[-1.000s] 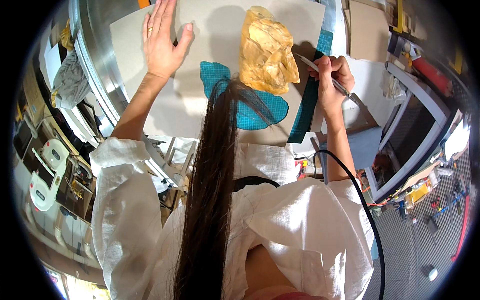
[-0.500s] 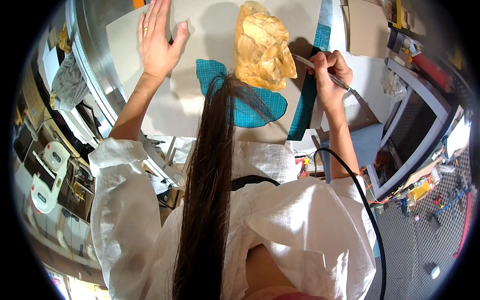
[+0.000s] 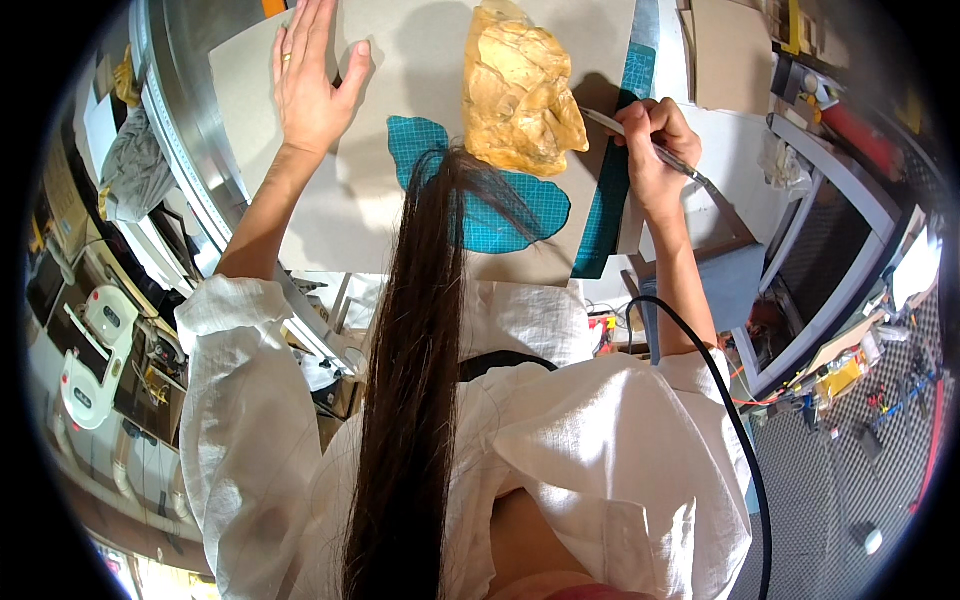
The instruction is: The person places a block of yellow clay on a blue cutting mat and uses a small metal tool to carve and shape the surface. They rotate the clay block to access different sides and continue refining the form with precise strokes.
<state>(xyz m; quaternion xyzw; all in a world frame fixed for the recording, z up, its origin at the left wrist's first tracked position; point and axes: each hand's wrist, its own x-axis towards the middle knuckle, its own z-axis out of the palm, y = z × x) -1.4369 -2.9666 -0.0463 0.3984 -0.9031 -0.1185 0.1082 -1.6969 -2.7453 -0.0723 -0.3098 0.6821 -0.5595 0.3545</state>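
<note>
One pen-like tool (image 3: 604, 121) is held in the grip of the right hand (image 3: 657, 155), thumb and fingers pinched around its shaft. Its tip points far and left. The amber creased piece (image 3: 520, 90) lies left of this grip, its right edge just beside the tip; contact cannot be confirmed. The left hand (image 3: 312, 100) is flat on the grey-beige board (image 3: 340, 230), fingers extended, thumb spread, grasping nothing, well left of the amber piece.

Risk: neither hand secures the amber piece; side pressure from the tip could shift it. Risk: the board is held down only at its left; a push from the right could turn it.

Nearer, an irregular teal gridded patch (image 3: 495, 235) adjoins the amber piece; whether it is an opening or a separate sheet cannot be told. A teal cutting mat (image 3: 600, 225) shows along the board's right edge. Risk: the ponytail (image 3: 405, 420) overhangs the patch; loose strands could obscure the work. The black cable (image 3: 740, 428) passes near the right forearm and could snag it.
</note>
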